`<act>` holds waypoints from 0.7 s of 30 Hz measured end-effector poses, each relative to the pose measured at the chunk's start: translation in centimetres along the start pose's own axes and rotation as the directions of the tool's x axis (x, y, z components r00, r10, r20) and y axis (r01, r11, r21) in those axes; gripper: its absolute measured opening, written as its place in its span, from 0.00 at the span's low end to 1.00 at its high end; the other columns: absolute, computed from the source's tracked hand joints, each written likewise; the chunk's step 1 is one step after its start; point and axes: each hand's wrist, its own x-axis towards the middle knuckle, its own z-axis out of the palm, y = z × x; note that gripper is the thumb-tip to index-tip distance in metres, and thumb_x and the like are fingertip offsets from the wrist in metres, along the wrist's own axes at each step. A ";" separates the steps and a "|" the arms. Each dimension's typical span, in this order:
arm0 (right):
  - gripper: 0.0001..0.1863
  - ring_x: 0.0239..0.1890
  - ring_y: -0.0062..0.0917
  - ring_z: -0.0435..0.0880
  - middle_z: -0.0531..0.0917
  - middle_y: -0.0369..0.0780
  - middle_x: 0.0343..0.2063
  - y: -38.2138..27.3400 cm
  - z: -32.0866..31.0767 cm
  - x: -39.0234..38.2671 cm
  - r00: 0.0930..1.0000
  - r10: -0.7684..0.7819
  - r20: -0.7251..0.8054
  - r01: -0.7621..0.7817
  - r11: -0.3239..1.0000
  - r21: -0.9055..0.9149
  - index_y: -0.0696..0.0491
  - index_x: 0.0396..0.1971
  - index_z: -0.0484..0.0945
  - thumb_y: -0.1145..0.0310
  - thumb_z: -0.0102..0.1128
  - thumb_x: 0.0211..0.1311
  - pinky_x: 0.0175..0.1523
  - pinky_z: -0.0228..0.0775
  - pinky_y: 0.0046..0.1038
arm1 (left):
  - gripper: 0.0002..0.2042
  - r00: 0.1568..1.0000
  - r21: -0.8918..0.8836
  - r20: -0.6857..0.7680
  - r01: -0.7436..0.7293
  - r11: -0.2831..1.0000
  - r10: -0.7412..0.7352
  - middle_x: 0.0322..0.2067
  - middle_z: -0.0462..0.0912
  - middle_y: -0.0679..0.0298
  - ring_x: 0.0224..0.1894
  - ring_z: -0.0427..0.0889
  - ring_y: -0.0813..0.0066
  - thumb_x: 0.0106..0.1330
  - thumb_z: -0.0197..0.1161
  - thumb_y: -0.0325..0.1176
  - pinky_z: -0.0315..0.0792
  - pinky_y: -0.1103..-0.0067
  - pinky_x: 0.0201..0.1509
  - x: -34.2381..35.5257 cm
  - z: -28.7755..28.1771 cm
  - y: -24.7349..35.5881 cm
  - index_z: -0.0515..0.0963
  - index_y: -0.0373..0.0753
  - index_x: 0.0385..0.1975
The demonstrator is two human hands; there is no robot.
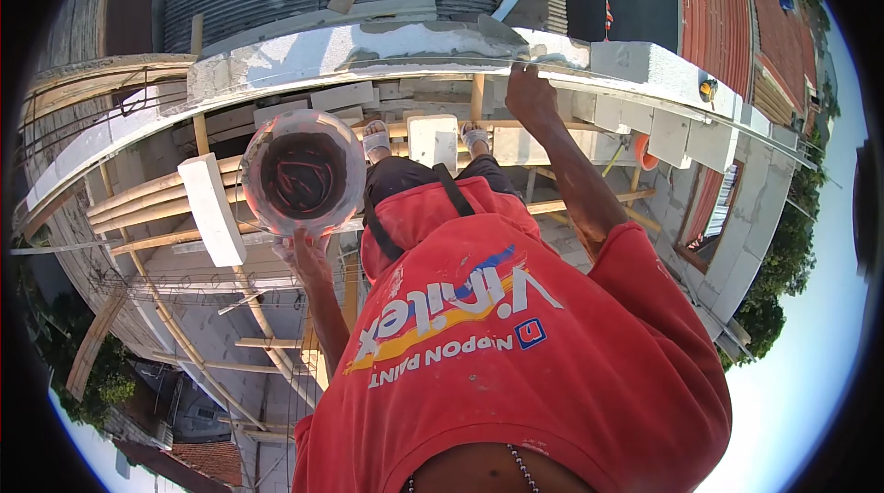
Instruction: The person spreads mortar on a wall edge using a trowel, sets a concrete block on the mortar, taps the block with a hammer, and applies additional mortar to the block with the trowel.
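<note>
Head view: from where I stand, the left hand (pixel 308 258), left of centre in the frame, has its fingers curled against the lower edge of a translucent bucket (pixel 253 189) with dark grey mortar (pixel 299 175) inside. At upper centre, the right hand (pixel 532 99) is closed in a fist, apparently around the handle of a trowel (pixel 500 30); its grey blade lies at the top of a white block wall (pixel 267 60), beside a smeared grey layer (pixel 414 37). A loose white block (pixel 433 140) sits between two sandalled feet (pixel 474 137).
</note>
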 end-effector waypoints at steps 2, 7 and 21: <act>0.20 0.37 0.44 0.89 0.81 0.51 0.42 1.2 0.6 1.0 0.999 -0.007 0.046 0.007 1.000 -0.018 0.64 0.50 0.74 0.68 0.56 0.61 0.35 0.84 0.40 | 0.30 1.000 0.007 -0.001 0.005 1.000 -0.005 0.54 0.67 0.56 0.54 0.73 0.62 0.59 0.66 0.27 0.82 0.55 0.50 -0.2 -0.1 0.0 0.54 0.40 0.58; 0.19 0.38 0.44 0.89 0.82 0.52 0.43 4.7 1.1 0.5 0.997 0.068 0.033 -0.067 0.997 -0.047 0.63 0.50 0.75 0.69 0.57 0.60 0.37 0.84 0.40 | 0.35 1.000 0.017 -0.028 -0.011 1.000 0.011 0.57 0.68 0.53 0.54 0.75 0.58 0.58 0.67 0.27 0.79 0.52 0.53 -0.1 -0.8 -0.1 0.52 0.40 0.62; 0.16 0.45 0.52 0.86 0.82 0.55 0.46 12.4 5.8 6.4 0.979 0.200 0.041 -0.203 0.976 0.075 0.61 0.47 0.75 0.68 0.52 0.63 0.46 0.81 0.49 | 0.33 0.999 0.026 -0.029 0.021 0.999 -0.020 0.56 0.68 0.54 0.53 0.75 0.59 0.59 0.66 0.27 0.78 0.53 0.54 -1.9 -0.3 0.8 0.52 0.40 0.60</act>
